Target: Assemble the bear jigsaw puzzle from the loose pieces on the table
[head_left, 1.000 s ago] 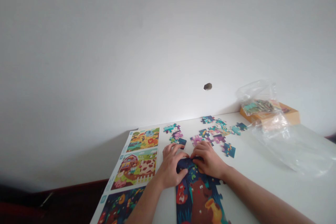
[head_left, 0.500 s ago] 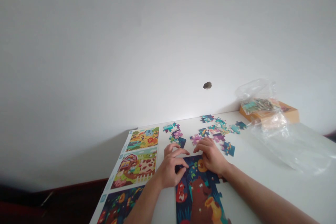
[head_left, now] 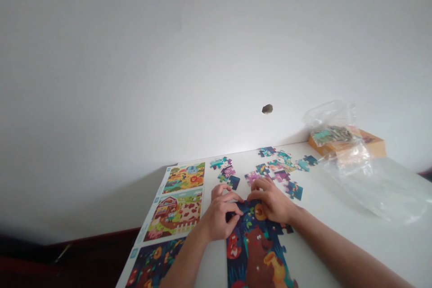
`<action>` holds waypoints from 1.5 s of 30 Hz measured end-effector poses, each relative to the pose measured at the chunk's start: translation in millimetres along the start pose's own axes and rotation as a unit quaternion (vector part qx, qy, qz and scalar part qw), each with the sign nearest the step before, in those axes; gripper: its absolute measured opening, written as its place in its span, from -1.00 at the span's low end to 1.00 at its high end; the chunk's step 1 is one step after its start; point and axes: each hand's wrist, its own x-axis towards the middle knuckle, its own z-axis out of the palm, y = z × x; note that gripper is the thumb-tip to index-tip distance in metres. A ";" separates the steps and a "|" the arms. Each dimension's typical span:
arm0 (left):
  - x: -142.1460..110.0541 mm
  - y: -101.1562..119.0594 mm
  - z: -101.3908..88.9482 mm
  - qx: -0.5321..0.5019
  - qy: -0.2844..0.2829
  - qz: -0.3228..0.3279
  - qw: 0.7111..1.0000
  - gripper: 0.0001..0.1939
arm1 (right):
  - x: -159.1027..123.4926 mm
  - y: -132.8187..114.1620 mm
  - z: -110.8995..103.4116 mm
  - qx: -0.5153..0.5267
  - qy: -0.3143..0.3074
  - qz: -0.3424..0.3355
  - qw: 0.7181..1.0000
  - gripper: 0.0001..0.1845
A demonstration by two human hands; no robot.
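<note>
Returning your right hand (head_left: 274, 200) to the bear puzzle (head_left: 259, 254), table's (head_left: 310, 193) far-edge side, you're two-handed again; left hand's (head_left: 217, 218) fingers spread, right's hold unclear.

The left hand (head_left: 218, 217) is touching the bear puzzle (head_left: 258, 252) near its far left corner; the right hand (head_left: 272, 201) is touching its far right; loose pieces (head_left: 281, 165) are lying beyond on the worktop (head_left: 381, 240); a picture sheet (head_left: 178, 213) is lying leftward; clear plastic (head_left: 357, 157) is partly covering a yellow box (head_left: 378, 147).

Puzzle (head_left: 258, 256) smooth, cardboard-looking; bag (head_left: 357, 156) glossy clear plastic; wall (head_left: 168, 76) matt; tabletop (head_left: 381, 240) smooth.
</note>
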 end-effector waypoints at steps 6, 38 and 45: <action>2.5 16.9 -8.3 0.032 -0.045 -0.014 0.998 -0.88 | -2.0 1.9 -0.9 -0.022 -0.018 -0.006 1.000 -0.58; -4.8 5.4 -20.6 -0.004 -0.177 -0.077 0.981 -0.13 | -14.4 16.9 -48.2 -0.011 -0.114 0.081 0.990 -0.61; -10.0 1.7 -21.5 0.003 -0.172 -0.094 0.981 -0.29 | -17.0 21.2 -48.1 -0.019 -0.106 0.092 0.990 -0.61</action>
